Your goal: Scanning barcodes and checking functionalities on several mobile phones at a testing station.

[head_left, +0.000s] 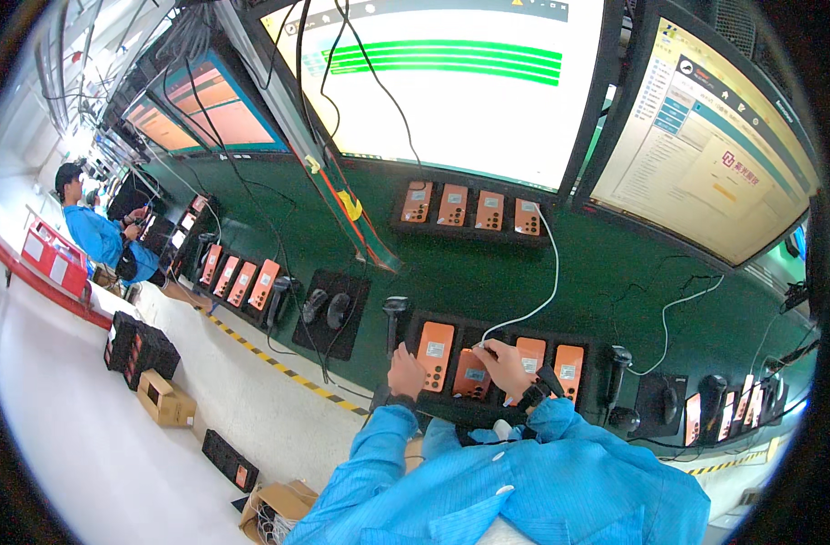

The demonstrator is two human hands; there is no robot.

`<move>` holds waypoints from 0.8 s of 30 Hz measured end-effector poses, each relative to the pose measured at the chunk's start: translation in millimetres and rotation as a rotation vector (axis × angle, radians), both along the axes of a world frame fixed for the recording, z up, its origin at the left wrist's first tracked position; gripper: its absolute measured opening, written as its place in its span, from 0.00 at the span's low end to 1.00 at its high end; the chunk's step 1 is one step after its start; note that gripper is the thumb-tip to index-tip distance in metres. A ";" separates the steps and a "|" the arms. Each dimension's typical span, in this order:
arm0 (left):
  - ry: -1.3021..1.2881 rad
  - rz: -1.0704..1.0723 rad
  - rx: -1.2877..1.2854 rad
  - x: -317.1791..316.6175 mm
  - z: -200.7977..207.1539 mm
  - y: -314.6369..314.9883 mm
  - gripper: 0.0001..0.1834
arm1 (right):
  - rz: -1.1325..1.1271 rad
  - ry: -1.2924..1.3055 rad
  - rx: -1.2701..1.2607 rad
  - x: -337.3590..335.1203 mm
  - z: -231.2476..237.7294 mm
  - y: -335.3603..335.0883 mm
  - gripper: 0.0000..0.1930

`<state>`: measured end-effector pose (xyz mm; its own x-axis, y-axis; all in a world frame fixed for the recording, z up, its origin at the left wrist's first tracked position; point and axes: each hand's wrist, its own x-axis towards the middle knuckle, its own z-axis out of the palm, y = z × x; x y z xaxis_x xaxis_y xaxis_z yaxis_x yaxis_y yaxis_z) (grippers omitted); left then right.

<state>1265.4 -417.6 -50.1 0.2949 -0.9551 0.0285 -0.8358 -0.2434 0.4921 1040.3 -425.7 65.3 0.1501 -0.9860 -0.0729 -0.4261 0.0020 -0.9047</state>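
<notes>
Near black tray (467,333) on green surface (606,291) holds four orange phones. Right hand (506,368): fingers pinched on end of white cable (557,272), at far edge of second phone from left (470,376). Left hand (406,371): fingers curled beside leftmost phone (434,352); cannot tell if gripping.

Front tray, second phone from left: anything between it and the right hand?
Nothing visible. The right hand is at the upper end of the second phone, pinching the white cable, which loops in from the far side. The left hand is off by the first phone.
</notes>
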 end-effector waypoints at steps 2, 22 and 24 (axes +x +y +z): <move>0.005 0.003 0.000 0.5 1.1 -0.4 0.21 | -0.008 0.001 -0.003 -0.9 -9.9 -2.5 0.12; -0.007 0.012 0.006 -1.0 2.0 -3.8 0.21 | -0.306 -0.090 0.087 -13.8 -65.3 -93.3 0.12; -0.017 0.007 0.022 -0.3 1.8 -6.6 0.21 | -0.192 0.081 0.144 -6.0 -54.0 -116.9 0.15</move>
<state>1265.2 -424.2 -48.3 0.3016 -0.9534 0.0127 -0.8421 -0.2601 0.4725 1034.3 -542.6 11.2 -0.0507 -0.9745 -0.2184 -0.4764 0.2158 -0.8523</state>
